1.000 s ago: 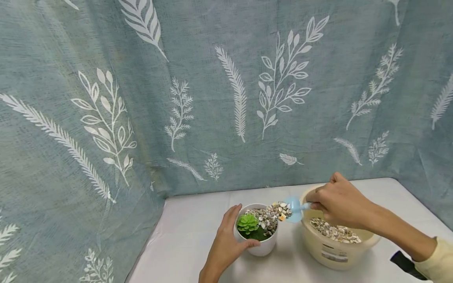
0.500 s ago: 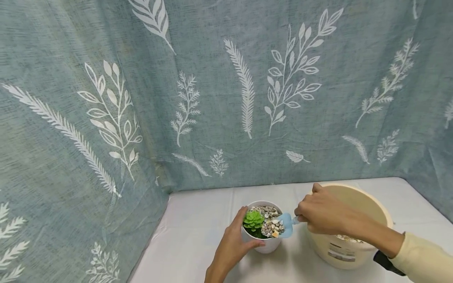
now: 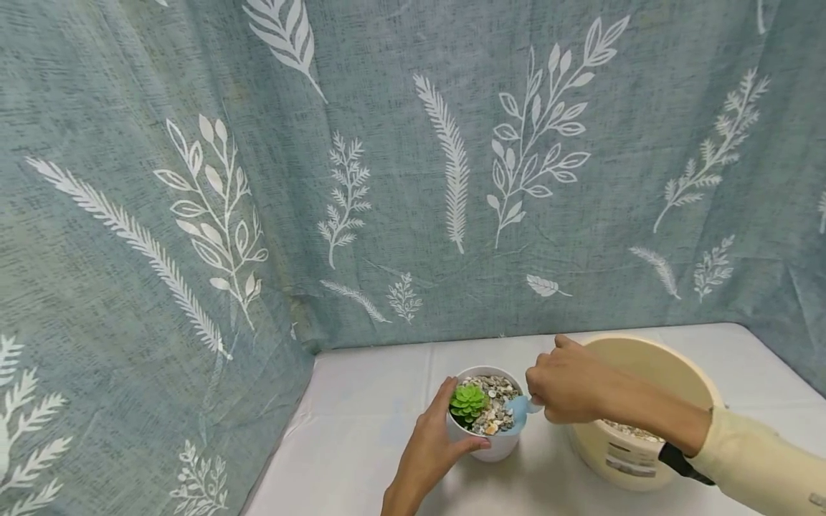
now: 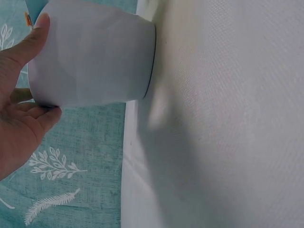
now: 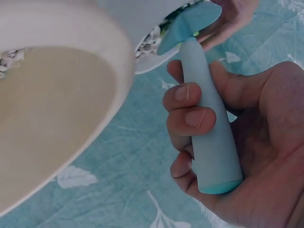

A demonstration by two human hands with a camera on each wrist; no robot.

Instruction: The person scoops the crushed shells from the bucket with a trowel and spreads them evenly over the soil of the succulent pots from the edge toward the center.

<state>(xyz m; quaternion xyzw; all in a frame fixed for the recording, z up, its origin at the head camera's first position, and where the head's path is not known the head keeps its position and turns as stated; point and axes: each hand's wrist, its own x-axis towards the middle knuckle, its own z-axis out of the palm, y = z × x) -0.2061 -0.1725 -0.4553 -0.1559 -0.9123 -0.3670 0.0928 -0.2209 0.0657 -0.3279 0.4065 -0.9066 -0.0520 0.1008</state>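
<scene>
My left hand (image 3: 431,450) grips a white plant pot (image 4: 95,54) by its rim, thumb on the near side and fingers on the far left side. A green artificial succulent (image 3: 468,403) sits at the left inside, beside small shells and pebbles (image 3: 493,393). With curled fingers my right hand (image 3: 568,385) holds a light blue hand trowel by its handle (image 5: 213,137). The trowel's blade (image 3: 518,413) tilts over the pot's right rim, low against the shells. The right wrist view shows only the blade's back, with part of the pot behind it.
Right of the pot stands a large cream tub (image 3: 600,451), partly covered by my right forearm. Shells (image 3: 629,430) lie in it. Both stand on a white-covered table (image 3: 361,416), with a teal leaf-print curtain (image 3: 387,179) behind.
My right hand has moved left from over the tub, carrying the trowel to the pot. Its heap of shells has slid off into the pot. My left hand keeps its grip.
</scene>
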